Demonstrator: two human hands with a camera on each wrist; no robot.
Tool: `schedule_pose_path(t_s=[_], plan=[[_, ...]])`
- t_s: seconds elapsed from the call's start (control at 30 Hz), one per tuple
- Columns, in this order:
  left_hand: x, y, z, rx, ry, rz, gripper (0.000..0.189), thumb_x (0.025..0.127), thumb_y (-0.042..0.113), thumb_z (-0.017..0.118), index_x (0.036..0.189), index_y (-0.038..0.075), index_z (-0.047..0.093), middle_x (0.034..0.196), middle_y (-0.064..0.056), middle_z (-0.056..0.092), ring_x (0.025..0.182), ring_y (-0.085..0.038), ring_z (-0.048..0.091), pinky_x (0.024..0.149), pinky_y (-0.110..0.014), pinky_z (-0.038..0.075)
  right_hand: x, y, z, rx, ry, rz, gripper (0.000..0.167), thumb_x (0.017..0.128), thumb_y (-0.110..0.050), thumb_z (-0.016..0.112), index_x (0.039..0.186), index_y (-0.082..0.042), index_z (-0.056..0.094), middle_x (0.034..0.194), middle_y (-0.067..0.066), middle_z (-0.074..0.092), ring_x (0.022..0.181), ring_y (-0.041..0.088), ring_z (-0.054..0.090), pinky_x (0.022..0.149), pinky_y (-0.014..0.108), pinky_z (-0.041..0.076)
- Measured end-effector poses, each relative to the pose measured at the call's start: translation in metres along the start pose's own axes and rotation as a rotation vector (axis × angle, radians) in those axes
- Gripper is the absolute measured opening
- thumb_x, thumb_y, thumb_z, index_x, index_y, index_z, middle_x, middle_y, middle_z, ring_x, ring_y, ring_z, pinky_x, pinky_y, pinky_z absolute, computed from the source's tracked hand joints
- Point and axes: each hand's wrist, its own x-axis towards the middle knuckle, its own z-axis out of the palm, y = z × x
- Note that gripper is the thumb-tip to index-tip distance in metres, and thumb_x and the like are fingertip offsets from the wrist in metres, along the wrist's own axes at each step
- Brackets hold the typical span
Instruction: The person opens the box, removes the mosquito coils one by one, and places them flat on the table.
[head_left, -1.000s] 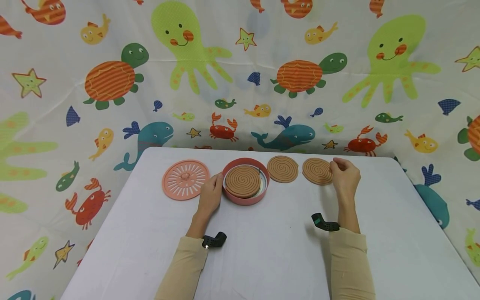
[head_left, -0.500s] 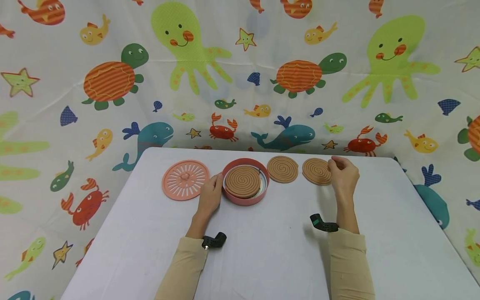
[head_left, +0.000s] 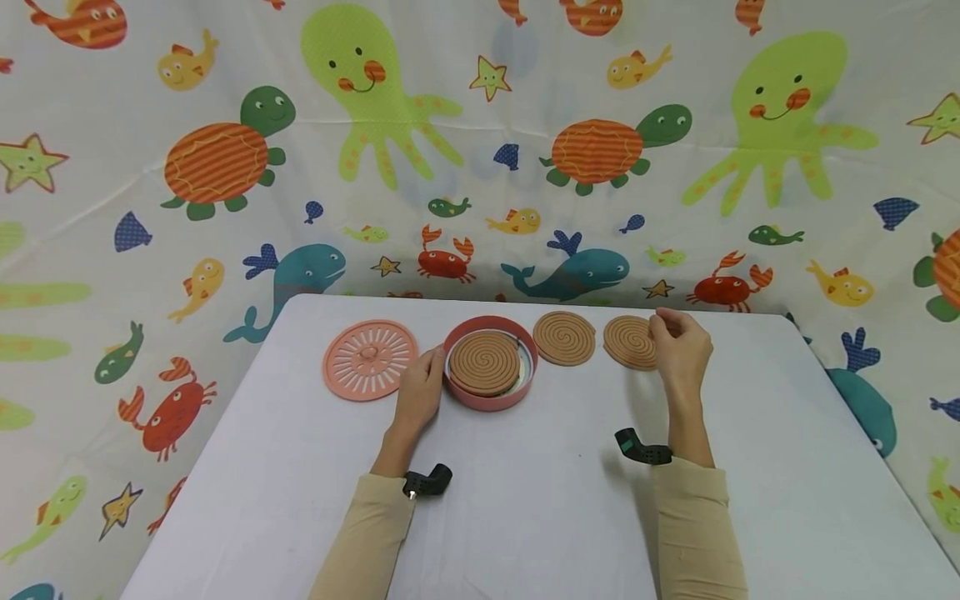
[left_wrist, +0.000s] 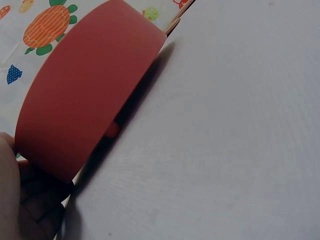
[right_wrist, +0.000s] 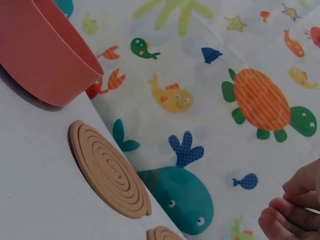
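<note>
The left hand (head_left: 420,387) holds the left side of a round red mosquito coil holder (head_left: 491,403); the thumb is at its rim. In the left wrist view its fingers (left_wrist: 42,205) lie against the lower edge of the holder's wall. A brown mosquito coil (head_left: 484,363) lies inside the holder. Two more coils lie to its right: a middle coil (head_left: 564,338) and a right coil (head_left: 630,342). Above the right coil's edge hovers the right hand (head_left: 684,354), fingers loosely bent. Nothing shows between its fingers in the right wrist view.
A pink slotted lid (head_left: 370,360) with a small central knob lies left of the holder, close to the left hand. Everything rests on a white-covered table (head_left: 525,517). Behind its back edge hangs a curtain (head_left: 480,150) printed with sea animals.
The right hand has drifted slightly left and away from me, over more of the right coil. The left hand, holder and coils stay in place.
</note>
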Motion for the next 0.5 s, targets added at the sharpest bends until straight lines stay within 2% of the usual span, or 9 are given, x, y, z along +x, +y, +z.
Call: schedule_pose_path(t_s=[0.5], plan=[[0.0010,-0.0006,-0.0001,-0.008,-0.009,0.002,0.042,0.107,0.035,0.044,0.131,0.008,0.066,0.129,-0.013,0.069,0.129,-0.027,0.061,0.107,-0.048,0.050,-0.0033,-0.0061,0.0024,0.004,-0.035,-0.006,0.039,0.102,-0.034,0.056,0.127,-0.007,0.068,0.112,0.015,0.071,0.084,0.002,0.060,0.072,0.006,0.047]])
